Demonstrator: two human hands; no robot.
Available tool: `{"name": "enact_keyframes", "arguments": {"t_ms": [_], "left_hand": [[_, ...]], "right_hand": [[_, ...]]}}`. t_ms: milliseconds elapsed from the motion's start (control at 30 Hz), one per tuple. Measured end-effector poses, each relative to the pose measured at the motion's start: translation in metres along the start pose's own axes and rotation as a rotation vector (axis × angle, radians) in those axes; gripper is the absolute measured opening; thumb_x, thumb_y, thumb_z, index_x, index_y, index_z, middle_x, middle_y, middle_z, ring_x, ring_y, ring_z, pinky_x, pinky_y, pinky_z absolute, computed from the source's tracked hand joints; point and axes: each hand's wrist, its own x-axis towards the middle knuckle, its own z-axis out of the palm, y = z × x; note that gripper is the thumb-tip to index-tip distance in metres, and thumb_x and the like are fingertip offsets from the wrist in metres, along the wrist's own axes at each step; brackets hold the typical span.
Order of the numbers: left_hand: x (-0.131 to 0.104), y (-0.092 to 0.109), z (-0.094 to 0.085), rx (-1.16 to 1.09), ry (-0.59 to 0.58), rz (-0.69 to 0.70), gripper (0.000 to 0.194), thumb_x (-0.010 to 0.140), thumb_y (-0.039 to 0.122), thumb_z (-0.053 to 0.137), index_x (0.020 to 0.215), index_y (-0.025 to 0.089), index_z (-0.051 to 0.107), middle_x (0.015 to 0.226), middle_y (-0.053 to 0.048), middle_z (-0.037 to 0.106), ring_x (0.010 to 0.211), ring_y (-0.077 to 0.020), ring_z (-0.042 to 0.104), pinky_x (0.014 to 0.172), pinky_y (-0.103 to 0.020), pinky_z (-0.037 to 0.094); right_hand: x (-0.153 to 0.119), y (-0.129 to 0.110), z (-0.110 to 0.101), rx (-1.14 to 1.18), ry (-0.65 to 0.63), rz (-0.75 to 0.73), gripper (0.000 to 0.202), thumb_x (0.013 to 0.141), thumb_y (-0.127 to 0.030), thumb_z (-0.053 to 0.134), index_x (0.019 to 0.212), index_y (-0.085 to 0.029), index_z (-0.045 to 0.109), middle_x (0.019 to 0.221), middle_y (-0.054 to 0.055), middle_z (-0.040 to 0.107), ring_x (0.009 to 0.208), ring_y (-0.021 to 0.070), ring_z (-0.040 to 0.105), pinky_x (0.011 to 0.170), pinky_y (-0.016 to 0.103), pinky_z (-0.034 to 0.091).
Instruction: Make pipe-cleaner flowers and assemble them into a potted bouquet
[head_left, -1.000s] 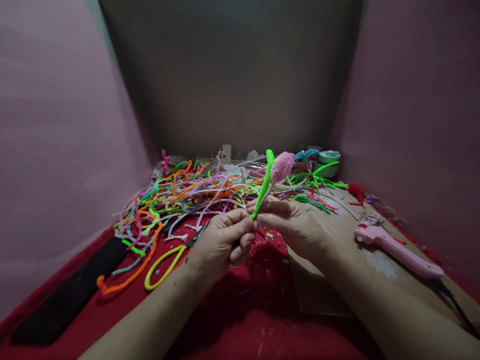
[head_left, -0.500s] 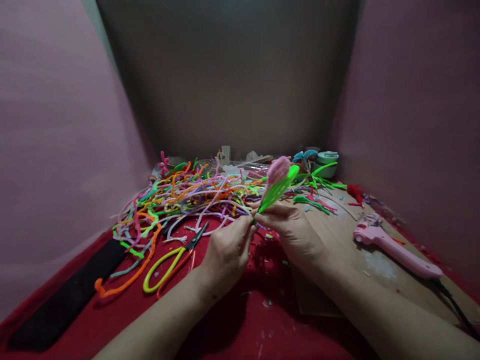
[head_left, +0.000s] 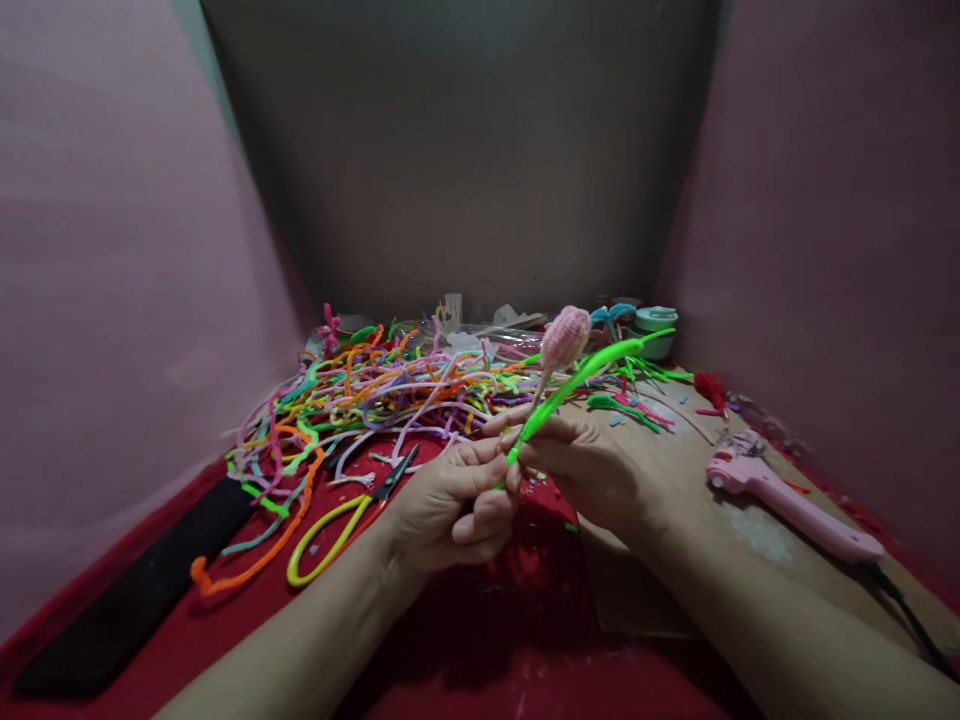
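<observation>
Near the centre, a fuzzy pink bud (head_left: pixel 566 338) on a thin pink stem leans up and to the right. Beside it a bright green leaf (head_left: pixel 581 378) of pipe cleaner curves toward the right. My left hand (head_left: pixel 457 505) pinches the green leaf's lower end between thumb and fingers. Fingers of my right hand (head_left: pixel 600 470) close round the lower part of leaf and stem from the other side, touching my left fingertips. Where the two stems meet is hidden by the fingers.
A tangled heap of coloured pipe cleaners (head_left: pixel 405 385) lies behind. Scissors (head_left: pixel 330 540) and a black strip (head_left: pixel 127 590) are at left. A pink glue gun (head_left: pixel 795 500) rests on a board (head_left: pixel 675 480) at right, with a teal container (head_left: pixel 655 330) behind.
The green leaf has turned and tilted to the right, now standing apart from the pink bud. My left hand has rolled so its curled fingers show; my right fingers have shifted around the stems.
</observation>
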Motion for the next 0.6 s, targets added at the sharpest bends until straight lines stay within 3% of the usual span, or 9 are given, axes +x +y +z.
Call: {"name": "enact_keyframes", "arguments": {"t_ms": [67,133,233,300,367,467,600], "left_hand": [[0.001,0.002,0.002,0.103,0.091,0.019,0.013,0.08,0.027,0.055,0.074,0.016,0.055,0.046,0.008,0.04,0.029,-0.001,0.019,0.03,-0.013,0.022],[0.001,0.003,0.006,0.354,0.266,0.1,0.018,0.081,0.032,0.053,0.072,0.016,0.054,0.049,0.006,0.043,0.032,-0.003,0.028,0.033,-0.015,0.026],[0.001,-0.003,0.011,0.901,0.559,0.367,0.016,0.079,0.032,0.055,0.072,0.018,0.056,0.057,0.003,0.051,0.045,-0.0077,0.043,0.045,-0.019,0.034],[0.001,-0.009,0.009,1.191,0.644,0.538,0.009,0.077,0.028,0.057,0.078,0.019,0.06,0.062,0.002,0.054,0.053,-0.0095,0.047,0.055,-0.02,0.036],[0.001,-0.012,0.006,1.335,0.644,0.601,0.007,0.077,0.025,0.056,0.077,0.02,0.061,0.063,0.001,0.054,0.054,-0.0093,0.046,0.057,-0.02,0.035],[0.001,-0.009,0.005,1.234,0.625,0.496,0.015,0.081,0.026,0.05,0.069,0.019,0.058,0.053,0.004,0.047,0.046,-0.0073,0.04,0.049,-0.019,0.032],[0.0,0.0,0.009,0.731,0.472,0.237,0.023,0.081,0.032,0.052,0.064,0.016,0.051,0.05,0.005,0.047,0.036,-0.0043,0.037,0.037,-0.017,0.026]], "right_hand": [[0.0,0.002,0.003,-0.013,0.133,-0.045,0.015,0.065,-0.021,0.071,0.079,-0.023,0.071,0.073,-0.001,0.066,0.071,0.0133,0.058,0.079,0.031,0.042],[0.0,0.004,0.006,-0.008,0.255,-0.059,0.01,0.062,-0.021,0.073,0.071,-0.022,0.07,0.071,-0.002,0.065,0.07,0.0127,0.057,0.076,0.029,0.043],[0.0,0.006,0.01,0.0,0.378,-0.053,0.008,0.059,-0.022,0.074,0.064,-0.021,0.068,0.066,-0.003,0.063,0.068,0.0127,0.056,0.072,0.029,0.043],[0.0,0.008,0.011,-0.06,0.419,-0.077,0.01,0.058,-0.024,0.075,0.065,-0.021,0.068,0.067,-0.003,0.062,0.07,0.0136,0.055,0.073,0.029,0.043],[0.0,0.011,0.01,-0.15,0.432,-0.11,0.011,0.059,-0.026,0.075,0.067,-0.022,0.068,0.068,-0.002,0.062,0.072,0.0142,0.055,0.074,0.03,0.043],[0.0,0.015,0.008,-0.158,0.389,-0.115,0.009,0.061,-0.027,0.074,0.067,-0.023,0.068,0.069,-0.002,0.062,0.073,0.0149,0.055,0.077,0.032,0.042],[0.0,0.013,0.007,-0.024,0.275,-0.06,0.006,0.065,-0.027,0.072,0.07,-0.025,0.069,0.079,-0.002,0.064,0.08,0.0168,0.056,0.08,0.032,0.042]]}}
